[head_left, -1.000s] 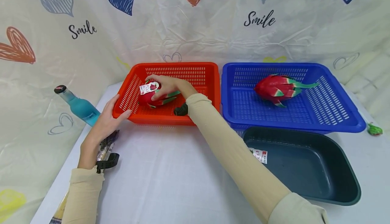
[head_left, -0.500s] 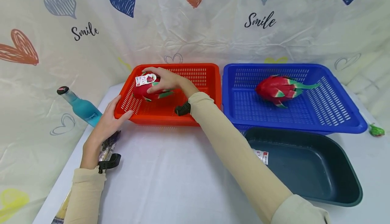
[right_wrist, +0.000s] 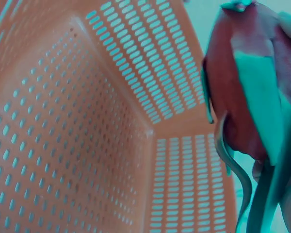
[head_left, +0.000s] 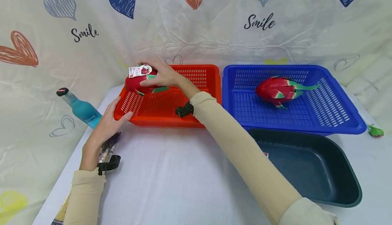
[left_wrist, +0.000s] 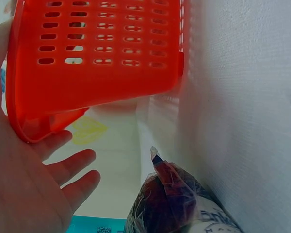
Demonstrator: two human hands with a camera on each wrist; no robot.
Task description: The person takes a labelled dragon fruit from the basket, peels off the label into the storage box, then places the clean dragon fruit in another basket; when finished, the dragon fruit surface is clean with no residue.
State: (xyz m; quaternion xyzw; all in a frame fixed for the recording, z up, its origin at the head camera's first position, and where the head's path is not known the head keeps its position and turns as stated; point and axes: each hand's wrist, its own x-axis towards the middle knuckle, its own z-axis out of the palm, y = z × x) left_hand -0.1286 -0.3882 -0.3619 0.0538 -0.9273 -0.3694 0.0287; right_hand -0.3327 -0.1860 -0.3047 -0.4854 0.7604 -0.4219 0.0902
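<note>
My right hand (head_left: 162, 73) grips a red dragon fruit (head_left: 134, 83) with green-tipped scales and a white fruit label (head_left: 135, 71) on it. The fruit is up at rim height over the back left of the red basket (head_left: 171, 122); in the right wrist view the dragon fruit (right_wrist: 233, 82) fills the upper right, with the slotted basket wall (right_wrist: 184, 184) below. My left hand (head_left: 105, 123) holds the basket's front left corner, thumb along the front rim and fingers at the left side. The left wrist view shows spread fingers (left_wrist: 70, 167) under the rim.
A second dragon fruit (head_left: 277, 92) lies in the blue basket (head_left: 306, 128) at right. Before it stands a dark green tub (head_left: 352, 180), partly behind my right sleeve. A blue bottle (head_left: 84, 111) and a plastic-wrapped item (left_wrist: 167, 201) are by my left hand. A small green object (head_left: 376, 131) lies far right.
My right hand has lifted the dragon fruit from inside the red basket, up and to the left. My left hand has stayed at the basket's corner.
</note>
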